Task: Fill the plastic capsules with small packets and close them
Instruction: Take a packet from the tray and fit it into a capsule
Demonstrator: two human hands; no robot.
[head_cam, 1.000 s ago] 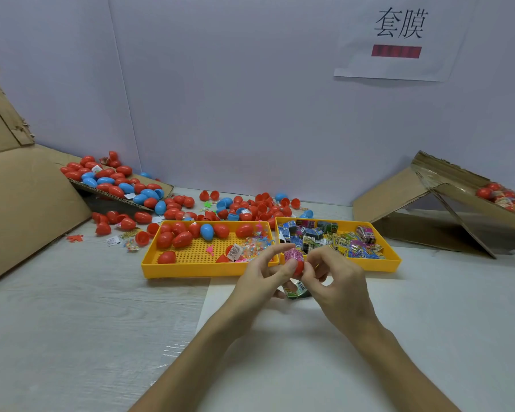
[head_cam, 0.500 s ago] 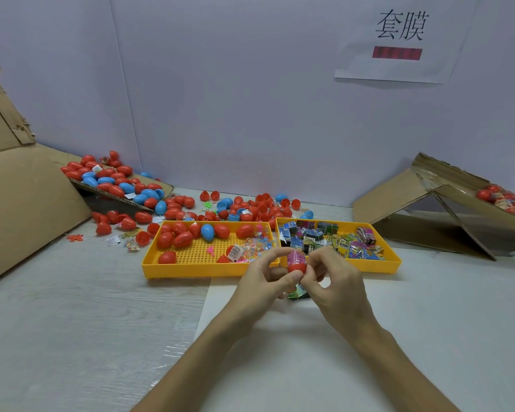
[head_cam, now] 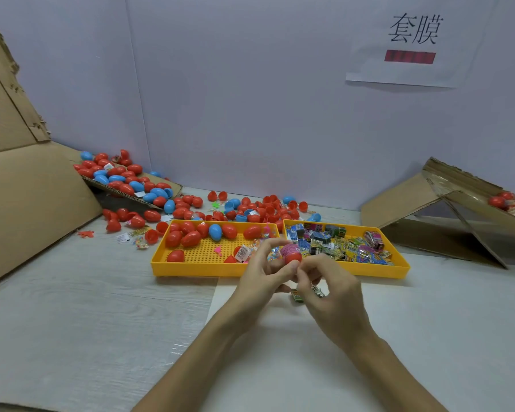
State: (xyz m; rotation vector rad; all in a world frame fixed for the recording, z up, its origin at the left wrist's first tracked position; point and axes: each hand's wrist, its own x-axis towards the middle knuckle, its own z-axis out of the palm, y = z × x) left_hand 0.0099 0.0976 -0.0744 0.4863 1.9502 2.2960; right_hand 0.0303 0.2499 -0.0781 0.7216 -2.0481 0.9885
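Within left hand [head_cam: 262,278], red capsule [head_cam: 292,257], pinched

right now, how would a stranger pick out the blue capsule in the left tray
Start at the left yellow tray on the table. Along its far side lies a row of red capsules; the blue capsule sits among them, the only blue one there.

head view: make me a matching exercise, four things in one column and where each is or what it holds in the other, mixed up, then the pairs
1 left tray
2 right tray
3 red capsule
4 paper sign

a on the wall
b holds only small packets
c pinched between left hand and right hand
d holds red and blue capsules

Pairs: 1-d, 2-b, 3-c, 4-a
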